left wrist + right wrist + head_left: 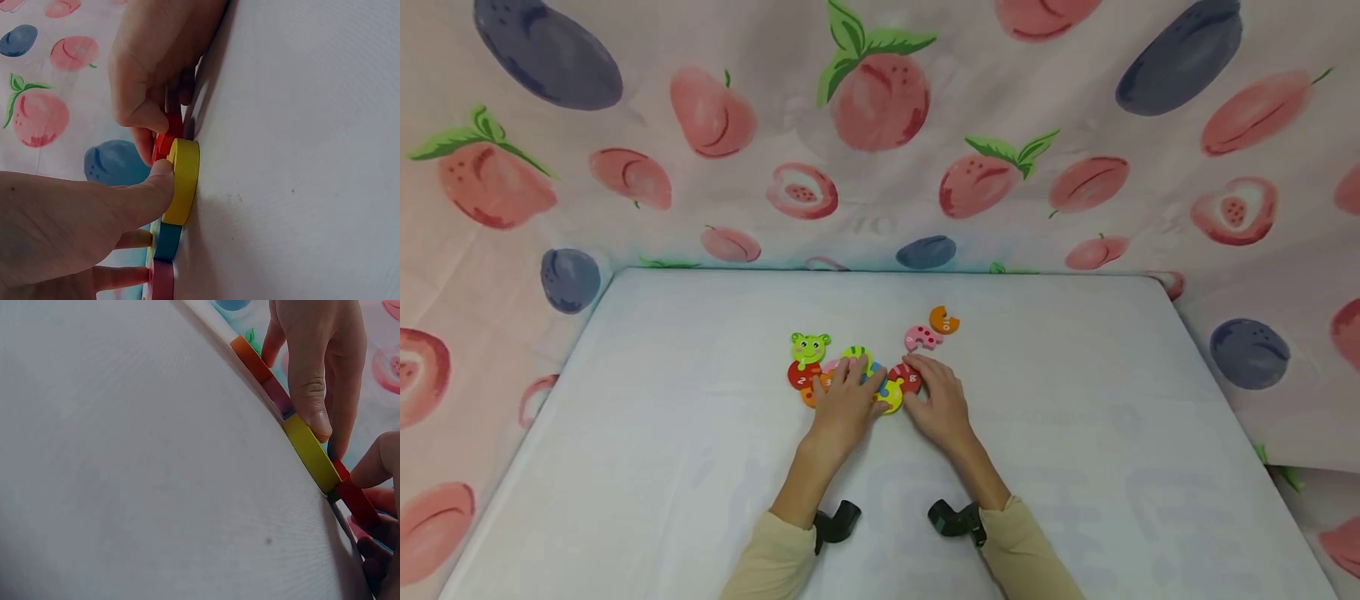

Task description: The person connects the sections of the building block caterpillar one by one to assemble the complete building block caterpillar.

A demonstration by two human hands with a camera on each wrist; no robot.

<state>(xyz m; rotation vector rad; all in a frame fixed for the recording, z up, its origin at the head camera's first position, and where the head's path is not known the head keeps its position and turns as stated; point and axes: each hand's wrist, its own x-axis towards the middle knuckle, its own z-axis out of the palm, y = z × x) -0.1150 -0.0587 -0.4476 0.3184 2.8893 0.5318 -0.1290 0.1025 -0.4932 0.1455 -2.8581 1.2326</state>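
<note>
A chain of round wooden number puzzle pieces lies on the table, starting at a green animal-face head piece (808, 348) and a red piece marked 2 (801, 379). My left hand (842, 410) spreads over the middle of the chain, its thumb on the yellow piece (185, 184) and other fingers on the blue piece (167, 242) and pink piece (162, 280). Several pieces are partly hidden under it. At the chain's right end, my right hand (942, 407) pinches a striped red piece (359, 503) between thumb and fingers, right against the yellow one.
Beyond my right hand lie a spotted pink piece (923, 337) and an orange piece marked 10 (942, 322), apart from the chain. A white cloth covers the table (647, 467). Fruit-print fabric (880, 192) rises behind it and at both sides.
</note>
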